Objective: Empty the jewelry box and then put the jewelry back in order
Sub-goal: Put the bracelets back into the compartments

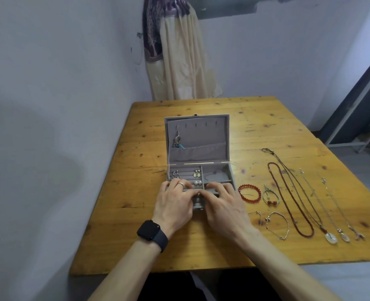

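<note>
A grey velvet jewelry box point(228, 148) stands open on the wooden table point(136, 213), lid tilted back. One dangling earring point(177, 141) hangs in the lid above its pocket. In the tray's ring rolls sit silver earrings point(175, 174), gold drop earrings point(197, 173) and pearl studs point(197, 182). My left hand point(175, 203) and my right hand point(223, 203) rest over the box's front edge, fingertips meeting at the middle near the metal clasp point(198, 203). What the fingertips pinch is hidden.
To the right of the box lie a red bead bracelet point(249, 193), a green cord bracelet point(270, 196), a thin silver bracelet point(277, 224) and several long necklaces point(292, 196) with pendants, laid in a row. A curtain hangs behind the table's far edge.
</note>
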{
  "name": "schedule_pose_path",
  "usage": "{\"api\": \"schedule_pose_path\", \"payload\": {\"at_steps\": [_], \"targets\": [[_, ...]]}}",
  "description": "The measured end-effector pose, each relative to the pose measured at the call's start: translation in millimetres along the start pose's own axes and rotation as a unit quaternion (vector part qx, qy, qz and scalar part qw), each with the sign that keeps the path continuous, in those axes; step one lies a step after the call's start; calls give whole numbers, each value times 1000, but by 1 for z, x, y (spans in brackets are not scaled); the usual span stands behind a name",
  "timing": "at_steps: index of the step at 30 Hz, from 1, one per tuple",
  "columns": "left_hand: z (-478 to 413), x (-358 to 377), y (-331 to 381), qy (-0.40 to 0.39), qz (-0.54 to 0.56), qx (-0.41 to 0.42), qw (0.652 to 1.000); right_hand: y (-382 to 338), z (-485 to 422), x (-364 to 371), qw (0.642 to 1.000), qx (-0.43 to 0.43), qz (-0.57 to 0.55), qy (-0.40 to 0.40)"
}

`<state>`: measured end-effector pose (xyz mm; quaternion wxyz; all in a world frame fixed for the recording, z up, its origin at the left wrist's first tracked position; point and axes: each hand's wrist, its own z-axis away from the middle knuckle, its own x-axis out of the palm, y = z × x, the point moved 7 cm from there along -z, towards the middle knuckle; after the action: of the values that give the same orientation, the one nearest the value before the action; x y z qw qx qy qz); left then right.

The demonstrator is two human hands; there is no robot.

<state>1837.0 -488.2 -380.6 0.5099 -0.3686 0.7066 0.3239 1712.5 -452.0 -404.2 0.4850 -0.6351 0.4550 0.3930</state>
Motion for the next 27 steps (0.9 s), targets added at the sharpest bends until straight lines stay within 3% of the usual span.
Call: {"api": "schedule_pose_path", "payload": {"at_steps": [6,10,19,27], "targets": [[2,-9,5,32,55,-24,998,24,29,-25,989,49,-111,84],[-6,-15,27,41,95,-3,995,62,59,-34,980,105,-135,99],[-38,8,99,-35,94,94,990,150,72,-45,973,214,-73,54],[-64,34,136,-110,-51,131,984,166,54,-47,977,212,20,-18]]}}
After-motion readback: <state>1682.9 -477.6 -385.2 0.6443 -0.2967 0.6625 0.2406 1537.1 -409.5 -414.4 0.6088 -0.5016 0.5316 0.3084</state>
